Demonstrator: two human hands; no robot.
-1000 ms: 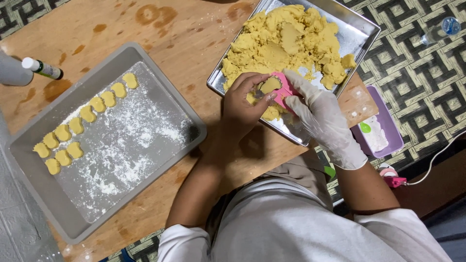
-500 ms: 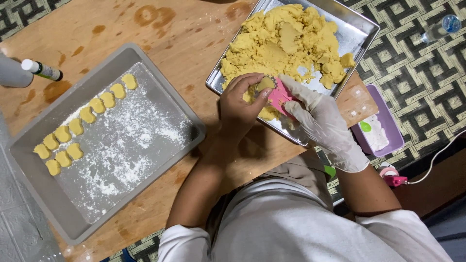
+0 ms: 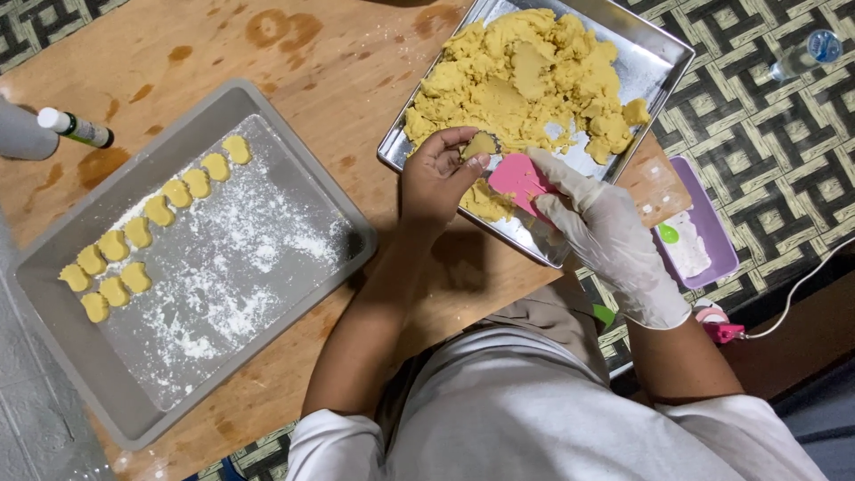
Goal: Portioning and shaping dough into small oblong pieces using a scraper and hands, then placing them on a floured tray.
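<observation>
While the bare left hand [image 3: 436, 178] curls its fingers around a small lump of yellow dough [image 3: 481, 144], pinching it between thumb and fingertips, the gloved right hand [image 3: 606, 232] grips a pink mould [image 3: 521, 181] just beside it, fingers closed over the mould's far edge. Both hands meet above the near edge of a shiny metal tray [image 3: 663, 58], which carries a big rough heap of the same dough [image 3: 525, 76]. To the left on the wooden table [image 3: 338, 71] lies a grey baking tray [image 3: 178, 356] dusted with white flour [image 3: 223, 276], with shaped yellow pieces [image 3: 134, 245] lined up in rows along its far side. At the table's left edge rests a small bottle with a white cap and green label [image 3: 76, 127]. Right of the metal tray sits a purple rectangular box [image 3: 712, 232] holding white powder, with a green dot beside the powder, on a woven mat [image 3: 766, 134].
</observation>
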